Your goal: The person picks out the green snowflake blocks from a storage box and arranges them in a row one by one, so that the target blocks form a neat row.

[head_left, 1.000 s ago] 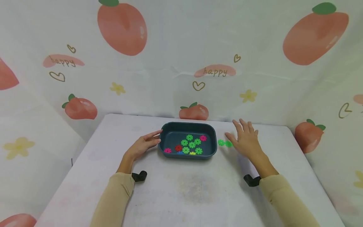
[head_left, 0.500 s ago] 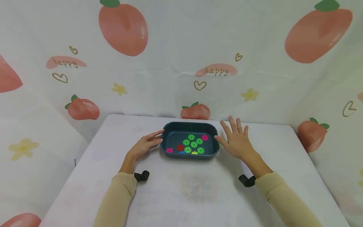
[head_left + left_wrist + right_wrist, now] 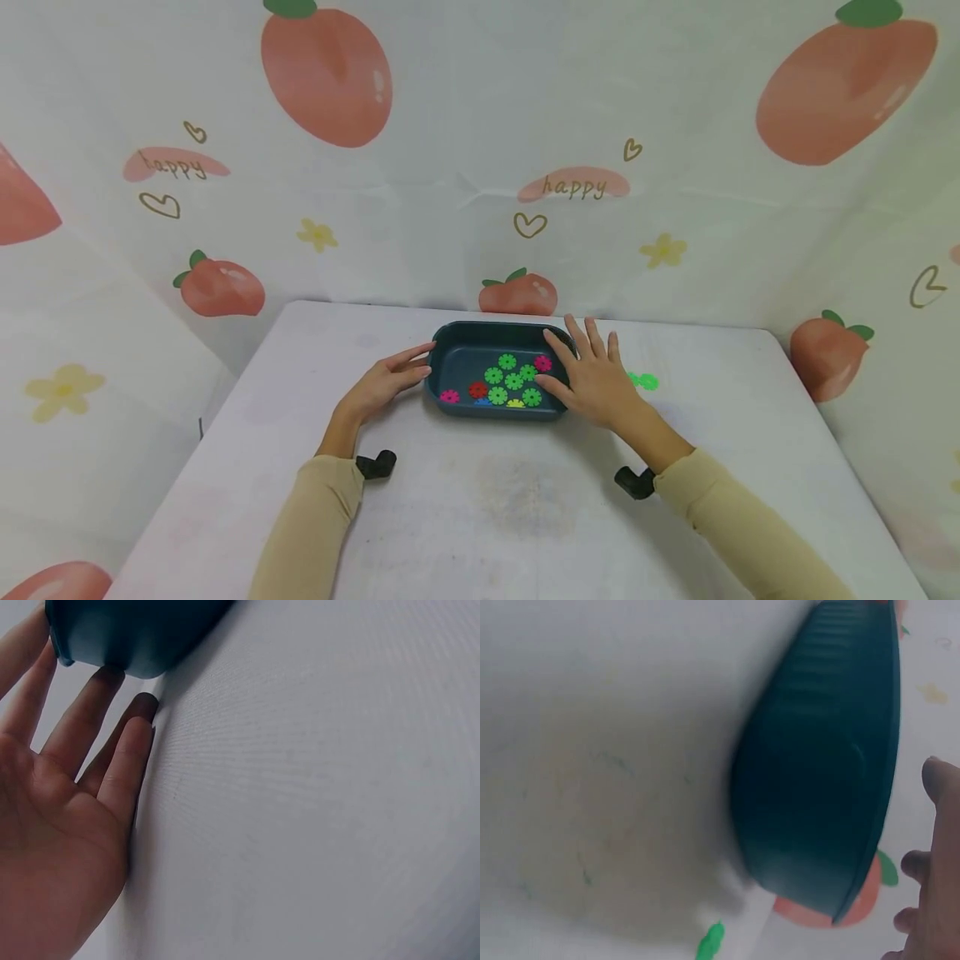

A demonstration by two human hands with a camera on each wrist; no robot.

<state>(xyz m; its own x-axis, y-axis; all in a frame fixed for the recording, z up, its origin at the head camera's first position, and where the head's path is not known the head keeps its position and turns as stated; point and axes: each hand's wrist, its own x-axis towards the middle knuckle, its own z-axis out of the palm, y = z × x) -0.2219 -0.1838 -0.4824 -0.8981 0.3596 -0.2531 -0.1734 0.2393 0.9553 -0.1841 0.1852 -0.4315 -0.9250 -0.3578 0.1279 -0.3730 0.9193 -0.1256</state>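
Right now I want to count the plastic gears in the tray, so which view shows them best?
The head view: the gears lie in plain sight inside the tray, colours clear. The left wrist view shows only a tray corner, no gears. The right wrist view shows the tray's outer wall, blurred, and one green piece outside.

The head view looks forward and down from above the table (image 3: 525, 517) — both hands and the whole tray (image 3: 480, 333) at middle distance. Each wrist view sits low and very close, facing along its palm; all three share the tray's (image 3: 127, 634) dark outer wall (image 3: 817, 787).
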